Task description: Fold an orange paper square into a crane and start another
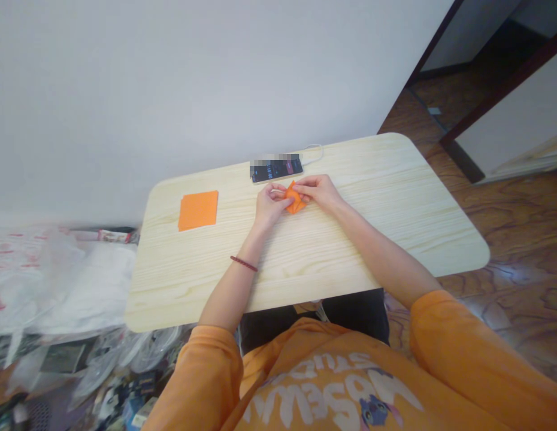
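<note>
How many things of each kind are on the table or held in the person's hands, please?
Folded orange paper: 1
Stack of orange paper: 1 (sheets not countable)
Phone: 1
White cable: 1
Total: 4

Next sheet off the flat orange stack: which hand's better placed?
Likely the left hand: it's nearer the orange stack, which lies on its side. The right hand is farther off; both hands hold the folded orange paper.

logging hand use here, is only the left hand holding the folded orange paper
No, the left hand and the right hand both pinch the folded orange paper.
</note>
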A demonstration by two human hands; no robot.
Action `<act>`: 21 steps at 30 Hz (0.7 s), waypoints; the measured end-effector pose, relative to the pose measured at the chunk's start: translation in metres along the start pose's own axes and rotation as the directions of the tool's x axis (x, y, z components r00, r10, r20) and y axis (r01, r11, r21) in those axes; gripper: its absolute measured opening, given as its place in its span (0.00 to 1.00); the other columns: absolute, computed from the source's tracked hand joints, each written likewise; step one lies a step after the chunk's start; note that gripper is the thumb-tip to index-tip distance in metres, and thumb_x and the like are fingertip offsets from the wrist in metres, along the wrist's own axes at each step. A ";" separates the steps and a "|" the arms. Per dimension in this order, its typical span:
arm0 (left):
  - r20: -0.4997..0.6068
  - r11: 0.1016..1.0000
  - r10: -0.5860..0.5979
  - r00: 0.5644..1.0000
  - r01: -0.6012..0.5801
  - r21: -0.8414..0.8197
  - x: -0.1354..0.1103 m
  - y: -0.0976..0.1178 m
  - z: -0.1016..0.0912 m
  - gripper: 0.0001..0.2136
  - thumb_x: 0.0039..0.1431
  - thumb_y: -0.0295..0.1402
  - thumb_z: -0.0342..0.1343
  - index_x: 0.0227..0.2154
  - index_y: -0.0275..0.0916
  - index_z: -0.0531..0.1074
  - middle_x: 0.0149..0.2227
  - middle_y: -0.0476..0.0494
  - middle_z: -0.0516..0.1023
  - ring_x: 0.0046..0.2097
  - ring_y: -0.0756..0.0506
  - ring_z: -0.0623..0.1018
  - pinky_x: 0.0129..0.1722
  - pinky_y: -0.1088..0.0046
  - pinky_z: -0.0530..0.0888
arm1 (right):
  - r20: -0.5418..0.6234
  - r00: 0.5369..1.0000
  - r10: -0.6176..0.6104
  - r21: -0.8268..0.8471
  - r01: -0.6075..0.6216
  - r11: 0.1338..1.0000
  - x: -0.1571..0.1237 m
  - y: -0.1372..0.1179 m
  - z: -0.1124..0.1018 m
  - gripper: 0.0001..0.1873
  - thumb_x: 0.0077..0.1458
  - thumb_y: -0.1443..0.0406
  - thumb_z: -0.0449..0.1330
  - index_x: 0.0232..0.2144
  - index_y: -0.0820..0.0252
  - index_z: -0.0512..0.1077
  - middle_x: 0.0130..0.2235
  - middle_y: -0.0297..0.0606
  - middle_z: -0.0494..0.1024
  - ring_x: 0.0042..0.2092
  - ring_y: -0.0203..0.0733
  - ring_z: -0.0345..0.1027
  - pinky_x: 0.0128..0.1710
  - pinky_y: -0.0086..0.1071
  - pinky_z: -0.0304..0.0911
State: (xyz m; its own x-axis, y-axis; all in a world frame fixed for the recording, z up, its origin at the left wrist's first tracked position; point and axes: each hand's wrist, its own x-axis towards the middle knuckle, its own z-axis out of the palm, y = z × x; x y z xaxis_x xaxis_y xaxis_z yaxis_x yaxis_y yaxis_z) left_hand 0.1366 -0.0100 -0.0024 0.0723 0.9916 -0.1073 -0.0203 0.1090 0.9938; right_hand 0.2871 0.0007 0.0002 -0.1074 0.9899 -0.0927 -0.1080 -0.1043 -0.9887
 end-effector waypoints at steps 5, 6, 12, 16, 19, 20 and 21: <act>-0.011 1.000 -0.012 1.000 0.012 0.025 -0.001 0.002 0.001 0.16 0.35 0.25 0.64 0.28 0.38 0.65 0.22 0.52 0.75 0.25 0.51 0.75 0.28 0.76 0.71 | -0.010 1.000 0.005 -0.015 -0.006 1.000 0.001 -0.001 -0.001 0.15 0.37 0.60 0.71 0.25 0.66 0.75 0.18 0.32 0.71 0.20 0.28 0.57 0.20 0.26 0.53; -0.011 0.999 -0.015 1.000 0.015 0.028 -0.001 0.002 0.001 0.16 0.35 0.25 0.64 0.28 0.38 0.65 0.22 0.52 0.75 0.25 0.51 0.75 0.28 0.76 0.70 | -0.005 1.000 0.003 -0.016 -0.003 1.000 0.001 -0.001 -0.002 0.15 0.37 0.60 0.71 0.25 0.66 0.75 0.19 0.32 0.71 0.20 0.28 0.58 0.20 0.26 0.53; 0.010 0.999 -0.034 0.999 0.034 0.036 0.001 0.001 -0.001 0.16 0.35 0.25 0.65 0.28 0.39 0.64 0.22 0.52 0.74 0.25 0.51 0.74 0.27 0.77 0.69 | 0.002 1.000 0.016 -0.029 -0.016 0.999 -0.001 -0.005 -0.002 0.16 0.35 0.60 0.72 0.23 0.66 0.75 0.18 0.32 0.70 0.20 0.28 0.57 0.21 0.26 0.52; 0.039 0.998 -0.064 0.997 0.063 0.028 0.001 0.002 -0.002 0.17 0.34 0.26 0.66 0.28 0.39 0.63 0.22 0.52 0.74 0.25 0.50 0.75 0.26 0.76 0.70 | 0.005 1.000 0.013 -0.029 -0.013 1.000 -0.001 -0.005 -0.002 0.18 0.32 0.58 0.72 0.23 0.66 0.75 0.17 0.32 0.70 0.20 0.28 0.57 0.20 0.27 0.52; 0.059 0.997 -0.068 0.996 0.067 0.026 0.001 0.002 -0.003 0.17 0.34 0.26 0.66 0.28 0.38 0.64 0.21 0.52 0.74 0.25 0.50 0.75 0.26 0.77 0.70 | 0.004 1.000 0.023 -0.034 -0.023 0.999 -0.001 -0.004 -0.002 0.19 0.30 0.57 0.72 0.22 0.66 0.74 0.17 0.32 0.70 0.20 0.28 0.57 0.19 0.27 0.52; 0.064 0.997 -0.069 0.996 0.068 0.024 0.001 0.002 -0.004 0.17 0.35 0.26 0.66 0.28 0.38 0.64 0.21 0.52 0.74 0.25 0.50 0.76 0.27 0.77 0.70 | 0.005 1.000 0.023 -0.034 -0.023 0.999 -0.001 -0.004 -0.002 0.19 0.30 0.57 0.72 0.22 0.65 0.74 0.17 0.32 0.69 0.19 0.28 0.57 0.19 0.27 0.51; 0.070 0.997 -0.069 0.995 0.068 0.021 0.002 0.001 -0.004 0.17 0.35 0.26 0.65 0.28 0.38 0.64 0.21 0.52 0.74 0.26 0.50 0.76 0.27 0.76 0.70 | 0.007 1.000 0.021 -0.032 -0.021 0.999 0.000 -0.003 -0.003 0.19 0.30 0.57 0.72 0.22 0.65 0.74 0.17 0.31 0.69 0.19 0.28 0.56 0.19 0.27 0.51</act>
State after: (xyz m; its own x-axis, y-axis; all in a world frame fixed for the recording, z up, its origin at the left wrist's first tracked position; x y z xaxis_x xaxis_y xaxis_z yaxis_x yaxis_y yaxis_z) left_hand 0.1324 -0.0078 -0.0015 0.1431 0.9744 -0.1736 0.0058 0.1746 0.9846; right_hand 0.2902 0.0010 0.0032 -0.1161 0.9868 -0.1127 -0.0742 -0.1217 -0.9898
